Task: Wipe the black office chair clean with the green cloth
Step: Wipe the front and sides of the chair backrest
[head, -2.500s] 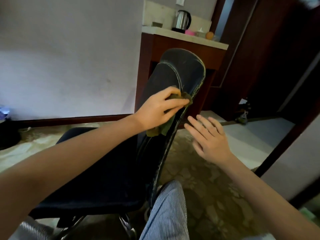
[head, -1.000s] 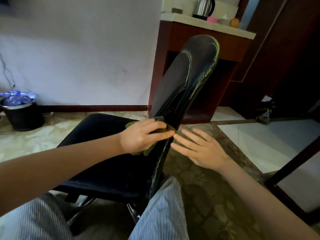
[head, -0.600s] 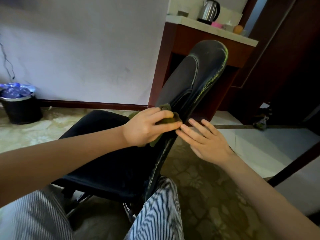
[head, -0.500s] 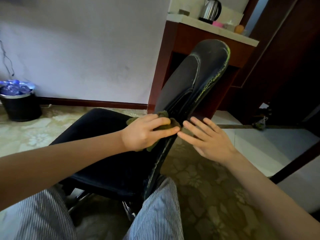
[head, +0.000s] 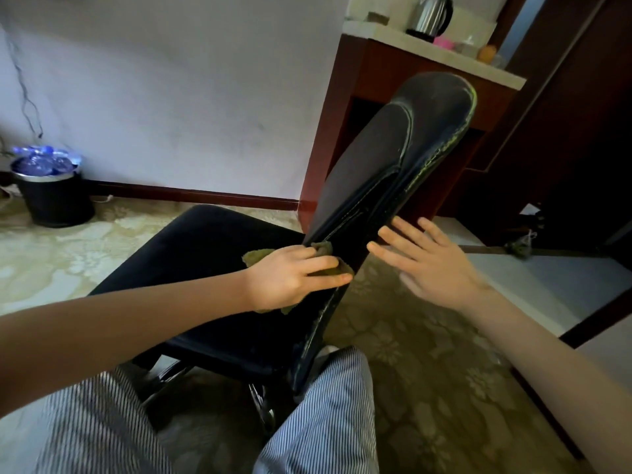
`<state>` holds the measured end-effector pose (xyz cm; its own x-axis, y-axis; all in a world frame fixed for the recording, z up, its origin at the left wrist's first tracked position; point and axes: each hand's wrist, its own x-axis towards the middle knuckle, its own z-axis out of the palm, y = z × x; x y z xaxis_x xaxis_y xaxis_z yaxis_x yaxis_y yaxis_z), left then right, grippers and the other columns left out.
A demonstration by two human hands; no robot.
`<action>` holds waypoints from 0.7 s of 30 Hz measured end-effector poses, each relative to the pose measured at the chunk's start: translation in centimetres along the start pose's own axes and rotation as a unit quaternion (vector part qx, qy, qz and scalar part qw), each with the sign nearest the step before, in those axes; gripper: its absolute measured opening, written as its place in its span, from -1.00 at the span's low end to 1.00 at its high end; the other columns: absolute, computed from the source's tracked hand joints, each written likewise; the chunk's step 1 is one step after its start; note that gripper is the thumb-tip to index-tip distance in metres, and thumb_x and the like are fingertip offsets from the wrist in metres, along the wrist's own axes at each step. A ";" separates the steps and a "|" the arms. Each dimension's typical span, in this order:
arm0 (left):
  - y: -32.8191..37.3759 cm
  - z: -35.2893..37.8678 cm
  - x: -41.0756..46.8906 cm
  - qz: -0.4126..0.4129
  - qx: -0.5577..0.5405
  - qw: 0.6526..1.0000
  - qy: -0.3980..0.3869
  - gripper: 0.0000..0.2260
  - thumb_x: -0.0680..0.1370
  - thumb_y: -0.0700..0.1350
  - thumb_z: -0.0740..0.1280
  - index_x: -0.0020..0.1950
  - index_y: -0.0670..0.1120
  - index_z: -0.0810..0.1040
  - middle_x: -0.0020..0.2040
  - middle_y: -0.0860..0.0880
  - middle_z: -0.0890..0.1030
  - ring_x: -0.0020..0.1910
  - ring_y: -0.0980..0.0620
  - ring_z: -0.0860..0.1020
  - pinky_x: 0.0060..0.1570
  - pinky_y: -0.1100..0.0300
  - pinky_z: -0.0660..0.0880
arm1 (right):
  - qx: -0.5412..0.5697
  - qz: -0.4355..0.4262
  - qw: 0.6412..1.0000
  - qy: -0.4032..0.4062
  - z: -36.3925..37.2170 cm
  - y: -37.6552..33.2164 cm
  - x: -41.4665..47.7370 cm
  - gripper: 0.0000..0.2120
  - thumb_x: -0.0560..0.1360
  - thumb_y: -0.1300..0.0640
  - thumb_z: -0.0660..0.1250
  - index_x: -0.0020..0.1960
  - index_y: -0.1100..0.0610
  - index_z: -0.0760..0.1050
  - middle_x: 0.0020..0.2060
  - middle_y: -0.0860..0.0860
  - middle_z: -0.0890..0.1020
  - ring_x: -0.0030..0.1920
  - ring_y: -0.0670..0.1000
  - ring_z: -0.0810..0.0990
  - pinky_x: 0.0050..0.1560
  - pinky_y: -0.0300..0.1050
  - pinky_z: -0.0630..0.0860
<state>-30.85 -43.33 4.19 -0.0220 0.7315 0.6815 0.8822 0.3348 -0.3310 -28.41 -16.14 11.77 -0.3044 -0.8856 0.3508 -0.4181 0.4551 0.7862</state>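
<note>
The black office chair stands before me, backrest edge toward me and seat to the left. My left hand grips the green cloth and presses it against the lower front of the backrest, near where it meets the seat. Most of the cloth is hidden under that hand. My right hand hovers behind the backrest's edge with fingers spread and straight, holding nothing.
A black bin with blue contents sits at the left wall. A red-brown cabinet with a kettle stands behind the chair. My striped trouser legs are below the chair base. Patterned floor lies all around.
My left hand has slid the cloth down the backrest from the upper part to its base. My right hand stayed open beside the edge, drifting slightly right.
</note>
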 end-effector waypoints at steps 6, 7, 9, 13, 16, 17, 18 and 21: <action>-1.0 -1.7 3.5 -0.020 -0.015 0.996 0.085 -0.61 0.52 -0.30 0.29 0.32 -0.11 0.35 0.17 -0.10 0.39 -0.16 -0.10 0.57 -0.17 0.02 0.54 | 0.019 0.021 1.000 -0.007 0.2 -0.9 0.1 0.12 0.26 0.15 0.48 0.53 0.04 -0.25 0.52 0.00 -0.25 0.51 0.03 -0.25 0.48 -0.03 -0.27; -1.1 -1.7 4.1 -0.016 -0.011 0.996 0.088 -0.62 0.52 -0.31 0.29 0.32 -0.11 0.35 0.17 -0.10 0.38 -0.17 -0.10 0.57 -0.17 0.02 0.53 | 0.018 0.016 1.000 0.000 0.3 -0.9 0.1 0.06 0.31 0.13 0.43 0.53 0.04 -0.25 0.52 0.00 -0.25 0.51 0.03 -0.25 0.48 -0.03 -0.27; -1.1 -1.4 3.9 -0.006 -0.015 0.997 0.076 -0.61 0.51 -0.31 0.29 0.32 -0.12 0.34 0.16 -0.09 0.38 -0.17 -0.11 0.57 -0.19 0.01 0.54 | 0.011 -0.002 1.000 0.012 0.5 -0.7 0.1 -0.14 0.42 0.09 0.22 0.53 0.03 -0.25 0.51 0.00 -0.25 0.51 0.03 -0.24 0.49 -0.03 -0.27; -1.0 -0.6 0.9 0.026 0.000 1.000 0.008 -0.59 0.50 -0.25 0.24 0.34 -0.11 0.31 0.15 -0.06 0.37 -0.08 -0.05 0.48 -0.14 0.04 0.55 | 0.026 0.001 1.000 0.010 0.8 -0.7 0.2 -0.24 0.44 0.09 0.07 0.54 0.00 -0.23 0.52 -0.02 -0.24 0.51 0.02 -0.23 0.49 -0.02 -0.26; -0.4 -0.3 -0.9 0.021 0.000 0.999 -0.033 -0.60 0.50 -0.21 0.19 0.34 -0.08 0.31 0.15 -0.04 0.36 -0.06 -0.02 0.49 -0.12 0.08 0.56 | 0.030 0.002 0.999 0.017 0.9 -0.8 0.4 -0.24 0.43 0.09 0.07 0.54 -0.01 -0.23 0.52 -0.01 -0.24 0.51 0.02 -0.23 0.49 -0.02 -0.26; -0.2 -0.3 -1.3 0.025 0.005 0.999 -0.036 -0.60 0.50 -0.21 0.18 0.34 -0.08 0.31 0.15 -0.03 0.36 -0.06 -0.02 0.51 -0.12 0.10 0.56 | 0.031 0.000 0.999 0.019 0.8 -0.7 0.4 -0.24 0.43 0.09 0.07 0.54 -0.01 -0.23 0.52 -0.01 -0.24 0.51 0.02 -0.23 0.49 -0.03 -0.26; -0.2 -0.4 -1.4 0.026 0.008 0.999 -0.033 -0.61 0.50 -0.20 0.18 0.33 -0.07 0.32 0.15 -0.03 0.36 -0.06 -0.01 0.51 -0.11 0.11 0.56 | 0.033 -0.003 0.999 0.020 0.8 -0.8 0.5 -0.24 0.43 0.09 0.07 0.54 -0.01 -0.24 0.52 0.00 -0.25 0.51 0.03 -0.24 0.49 -0.03 -0.26; -0.4 -1.1 -0.2 -0.002 -0.003 1.000 0.022 -0.65 0.53 -0.23 0.21 0.32 -0.07 0.35 0.14 -0.03 0.39 -0.15 -0.01 0.49 -0.15 0.11 0.53 | 0.045 -0.005 0.999 0.028 0.9 -1.2 0.7 -0.23 0.44 0.10 0.08 0.54 0.03 -0.25 0.52 0.02 -0.25 0.51 0.04 -0.24 0.49 -0.05 -0.24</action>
<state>-30.70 -44.24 4.87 -0.0038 0.7032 0.7109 0.8852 0.3331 -0.3247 -28.91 -17.24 10.63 -0.2523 -0.8924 0.3741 -0.4958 0.4512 0.7420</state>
